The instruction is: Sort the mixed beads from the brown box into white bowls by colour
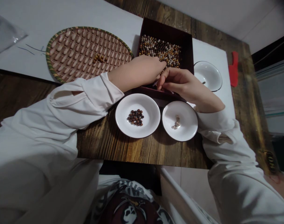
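The table (137,153) was of dark brown wood with streaky grain, and a white sheet (53,15) lay across much of it. A pale panel (216,15) with a seam showed beyond its far edge. Shadow lay heavily along the right side of the room.

White characters marked a dark green item (280,151) at the right, cut off by the frame and too blurred to read. Dark lettering surrounded the skull print (130,214) on the clothing below (I could not make out a word of it).

The mixed beads (159,46), brown, yellowish and pale, lay inside a maroon box (167,29). The left hand (147,69) reached over the box's near side, fingers bent downward; the right hand (176,81) met it there, fingers curled inward. Whether either gripped a bead could not be told, the fingertips being partly hidden.

Nearer the person, a white dish (123,124) held dark brown beads, and a smaller dish (188,126) just beside it held pale ones. A third dish (213,74) stood right of the box, near a red object (234,70). To the left, a green-rimmed woven tray (72,54) carried a few yellowish-brown beads.
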Demonstrator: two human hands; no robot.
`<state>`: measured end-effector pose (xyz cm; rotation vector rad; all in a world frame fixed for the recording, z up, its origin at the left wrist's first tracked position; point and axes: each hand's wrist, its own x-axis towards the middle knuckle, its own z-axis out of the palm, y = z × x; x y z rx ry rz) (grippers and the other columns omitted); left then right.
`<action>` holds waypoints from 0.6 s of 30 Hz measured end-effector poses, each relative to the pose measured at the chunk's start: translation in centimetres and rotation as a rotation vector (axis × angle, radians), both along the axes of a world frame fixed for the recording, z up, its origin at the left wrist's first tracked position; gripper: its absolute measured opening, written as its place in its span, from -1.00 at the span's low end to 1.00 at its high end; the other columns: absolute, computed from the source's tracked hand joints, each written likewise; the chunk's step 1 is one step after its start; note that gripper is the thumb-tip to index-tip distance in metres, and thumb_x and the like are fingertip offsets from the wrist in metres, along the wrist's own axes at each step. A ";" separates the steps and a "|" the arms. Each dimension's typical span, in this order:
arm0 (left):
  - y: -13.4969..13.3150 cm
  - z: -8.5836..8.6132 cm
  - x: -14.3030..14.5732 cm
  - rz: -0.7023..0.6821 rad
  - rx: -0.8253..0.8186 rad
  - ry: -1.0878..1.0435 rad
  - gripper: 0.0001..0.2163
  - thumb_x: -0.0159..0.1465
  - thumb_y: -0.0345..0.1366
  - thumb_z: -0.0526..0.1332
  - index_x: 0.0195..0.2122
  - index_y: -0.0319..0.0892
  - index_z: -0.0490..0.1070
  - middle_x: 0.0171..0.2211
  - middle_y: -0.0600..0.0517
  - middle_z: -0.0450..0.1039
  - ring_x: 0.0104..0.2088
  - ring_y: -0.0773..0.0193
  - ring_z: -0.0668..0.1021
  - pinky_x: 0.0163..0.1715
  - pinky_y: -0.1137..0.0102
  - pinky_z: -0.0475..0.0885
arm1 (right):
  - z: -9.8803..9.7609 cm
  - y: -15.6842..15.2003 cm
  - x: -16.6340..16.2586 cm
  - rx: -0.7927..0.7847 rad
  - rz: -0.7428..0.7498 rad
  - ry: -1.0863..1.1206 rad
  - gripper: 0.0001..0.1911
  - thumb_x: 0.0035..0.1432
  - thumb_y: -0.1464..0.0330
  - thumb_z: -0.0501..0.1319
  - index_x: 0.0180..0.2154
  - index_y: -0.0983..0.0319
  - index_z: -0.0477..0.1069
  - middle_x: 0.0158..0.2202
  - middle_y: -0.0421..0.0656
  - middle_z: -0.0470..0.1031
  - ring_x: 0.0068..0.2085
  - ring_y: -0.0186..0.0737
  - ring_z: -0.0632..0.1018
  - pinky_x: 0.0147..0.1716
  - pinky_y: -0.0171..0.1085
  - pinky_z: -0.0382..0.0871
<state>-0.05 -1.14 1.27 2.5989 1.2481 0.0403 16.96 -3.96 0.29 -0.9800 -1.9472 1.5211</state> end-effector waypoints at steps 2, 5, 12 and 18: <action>0.0 0.0 0.0 0.010 -0.004 0.005 -0.61 0.29 -0.25 -0.04 0.08 -0.15 0.37 -0.01 -0.20 0.48 0.01 -0.10 0.49 -0.05 0.15 0.33 | 0.1 0.0 0.1 0.000 0.002 -0.021 -0.92 0.10 0.37 0.29 -0.39 0.17 0.40 -0.40 -0.22 0.47 -0.32 -0.28 0.48 -0.33 -0.30 0.41; -0.1 0.2 0.0 0.037 -0.033 -0.008 -0.60 0.30 -0.21 -0.04 0.11 -0.10 0.34 -0.02 -0.14 0.50 0.04 -0.07 0.46 0.00 0.16 0.31 | 0.2 -0.2 0.2 -0.004 0.012 -0.029 -0.91 0.08 0.35 0.31 -0.38 0.18 0.41 -0.39 -0.22 0.48 -0.30 -0.27 0.50 -0.29 -0.29 0.43; 0.3 -0.2 0.2 0.002 -0.018 -0.025 -0.61 0.29 -0.30 -0.04 0.08 -0.32 0.35 0.02 -0.29 0.44 -0.02 -0.13 0.48 -0.02 0.07 0.30 | 0.6 -0.5 0.1 -0.029 0.024 0.033 -0.90 0.05 0.42 0.34 -0.36 0.23 0.44 -0.34 -0.18 0.49 -0.26 -0.28 0.52 -0.22 -0.30 0.43; 0.6 -0.6 0.1 0.029 -0.086 -0.080 -0.54 0.30 -0.06 -0.05 0.11 -0.16 0.35 0.02 -0.14 0.48 0.04 -0.09 0.42 0.07 0.08 0.21 | 0.5 -0.6 0.2 -0.038 0.024 0.058 -0.88 0.05 0.40 0.36 -0.33 0.23 0.46 -0.33 -0.19 0.50 -0.27 -0.30 0.52 -0.22 -0.31 0.45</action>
